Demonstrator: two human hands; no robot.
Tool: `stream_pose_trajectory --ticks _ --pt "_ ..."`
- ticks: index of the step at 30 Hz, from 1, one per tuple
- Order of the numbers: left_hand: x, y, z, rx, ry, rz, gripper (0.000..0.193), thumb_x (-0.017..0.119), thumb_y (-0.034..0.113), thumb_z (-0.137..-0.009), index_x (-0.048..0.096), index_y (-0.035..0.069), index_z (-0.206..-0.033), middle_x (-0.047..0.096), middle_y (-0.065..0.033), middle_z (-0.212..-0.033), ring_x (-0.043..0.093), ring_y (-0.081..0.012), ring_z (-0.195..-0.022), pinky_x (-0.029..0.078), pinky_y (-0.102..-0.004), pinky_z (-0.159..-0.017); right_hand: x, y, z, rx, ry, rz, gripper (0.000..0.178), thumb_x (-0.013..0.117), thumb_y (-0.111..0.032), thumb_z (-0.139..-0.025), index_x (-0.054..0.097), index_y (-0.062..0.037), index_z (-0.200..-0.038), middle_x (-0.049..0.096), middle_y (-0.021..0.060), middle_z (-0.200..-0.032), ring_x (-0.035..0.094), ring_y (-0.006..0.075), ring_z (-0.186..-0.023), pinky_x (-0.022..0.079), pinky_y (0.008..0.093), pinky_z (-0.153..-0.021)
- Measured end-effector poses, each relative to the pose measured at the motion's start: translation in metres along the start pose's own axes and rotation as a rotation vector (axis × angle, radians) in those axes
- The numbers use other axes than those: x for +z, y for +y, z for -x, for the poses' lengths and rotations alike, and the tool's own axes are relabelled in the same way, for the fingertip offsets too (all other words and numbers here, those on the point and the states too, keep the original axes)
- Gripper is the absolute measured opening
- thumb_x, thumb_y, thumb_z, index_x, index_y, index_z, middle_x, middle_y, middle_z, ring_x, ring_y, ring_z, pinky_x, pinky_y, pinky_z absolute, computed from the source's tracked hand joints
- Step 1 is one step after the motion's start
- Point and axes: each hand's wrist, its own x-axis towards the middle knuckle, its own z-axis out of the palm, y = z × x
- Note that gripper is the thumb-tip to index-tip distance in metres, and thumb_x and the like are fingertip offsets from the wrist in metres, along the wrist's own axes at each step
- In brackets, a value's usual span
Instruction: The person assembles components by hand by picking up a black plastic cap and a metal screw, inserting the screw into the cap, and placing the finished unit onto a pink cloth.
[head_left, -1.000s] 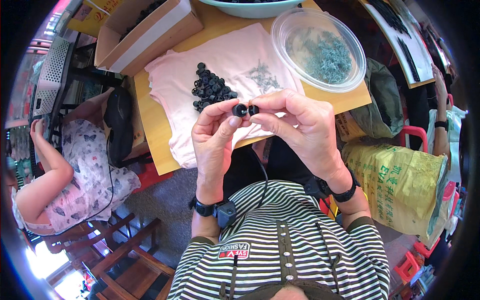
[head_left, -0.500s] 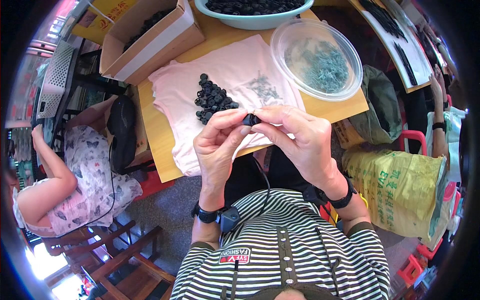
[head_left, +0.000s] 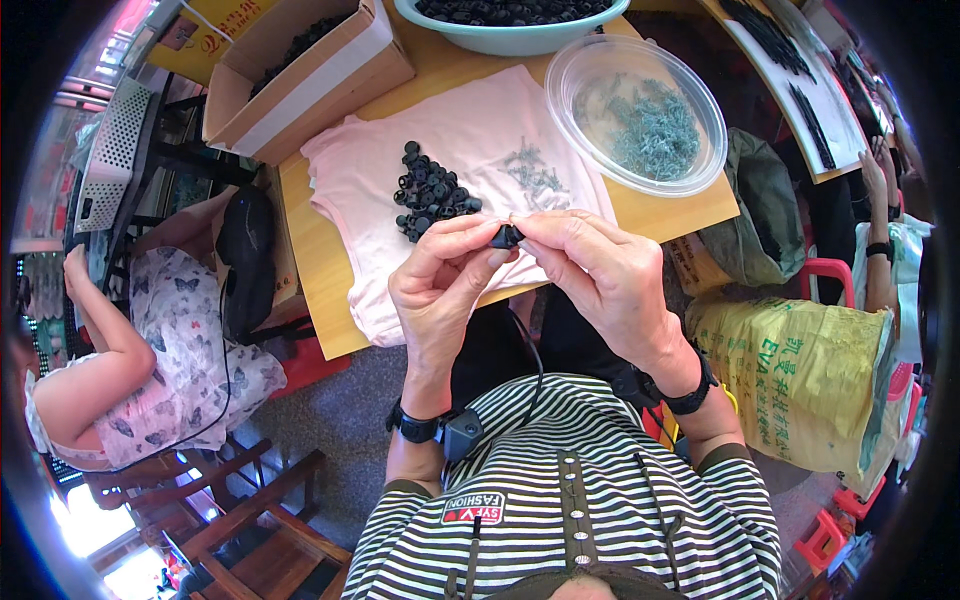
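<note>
Over the near edge of a pink cloth [head_left: 345, 175], my left hand [head_left: 435, 285] pinches a small black plastic part [head_left: 506, 237] between thumb and fingertips. My right hand [head_left: 610, 280] meets it from the other side, forefinger and thumb closed at the part's upper right. Anything tiny in that right pinch is too small to make out. Just beyond my left hand lies a heap of similar black parts [head_left: 432, 195]. Several thin, greyish metal pieces [head_left: 533, 172], perhaps screws, are scattered on the cloth beyond my right hand.
On the wooden table [head_left: 690, 210] stand a clear round tub [head_left: 556, 110] of small greenish-grey pieces, a light-blue basin [head_left: 520, 42] and a cardboard box [head_left: 320, 85] of black parts. A yellow sack [head_left: 780, 375] is at right. Other people sit left and right.
The black part has turned a little between my fingers. My right thumb has drawn slightly back from it. The whole view has shifted slightly.
</note>
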Motion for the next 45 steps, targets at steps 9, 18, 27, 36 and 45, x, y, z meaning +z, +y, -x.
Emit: stream_pose_trajectory --ticks 9,18,27,36,45 --pt "0.005 0.000 0.000 -0.064 0.035 0.093 0.023 0.063 -0.011 -0.082 0.064 -0.004 -0.104 0.058 -0.0137 -0.113 0.065 -0.0202 -0.096 0.057 -0.0323 -0.086 0.004 0.006 -0.004 -0.002 0.039 -0.050 0.020 0.067 0.000 -0.080 0.065 0.0006 -0.100 0.064 0.0113 -0.088 0.063 0.0230 -0.074 0.052 0.0304 -0.064" --pt "0.003 -0.003 0.002 -0.165 0.145 0.122 0.023 0.070 -0.007 -0.079 0.066 -0.001 -0.101 0.062 -0.0091 -0.108 0.064 -0.0142 -0.094 0.052 -0.0251 -0.085 0.011 0.004 -0.004 -0.022 -0.012 0.004 0.033 0.066 0.005 -0.073 0.060 0.0032 -0.105 0.062 0.0121 -0.088 0.061 0.0257 -0.080 0.051 0.0326 -0.070" --pt "0.010 -0.007 0.004 -0.229 0.212 0.222 0.017 0.072 -0.005 -0.078 0.068 0.000 -0.094 0.064 -0.0088 -0.105 0.063 -0.0135 -0.094 0.051 -0.0259 -0.086 0.024 0.016 0.000 -0.081 0.047 0.098 0.029 0.068 0.004 -0.071 0.060 0.0019 -0.098 0.057 0.0108 -0.079 0.059 0.0254 -0.074 0.049 0.0331 -0.065" --pt "0.007 -0.018 0.002 -0.263 0.272 0.323 0.016 0.072 -0.006 -0.078 0.068 0.000 -0.093 0.066 -0.0092 -0.104 0.063 -0.0132 -0.094 0.051 -0.0256 -0.085 0.024 0.021 -0.007 -0.092 0.032 0.072 0.020 0.068 0.003 -0.070 0.058 0.0001 -0.088 0.054 0.0107 -0.076 0.058 0.0261 -0.070 0.048 0.0346 -0.062" --pt "-0.049 0.007 -0.023 -0.099 0.440 -0.286 0.021 0.063 0.008 -0.090 0.065 -0.002 -0.108 0.068 -0.0098 -0.101 0.064 -0.0129 -0.088 0.051 -0.0248 -0.076 -0.014 0.061 -0.120 -0.034 0.008 0.365 0.020 0.070 -0.011 -0.081 0.068 -0.0042 -0.100 0.064 0.0053 -0.079 0.054 0.0099 -0.064 0.045 0.0235 -0.062"
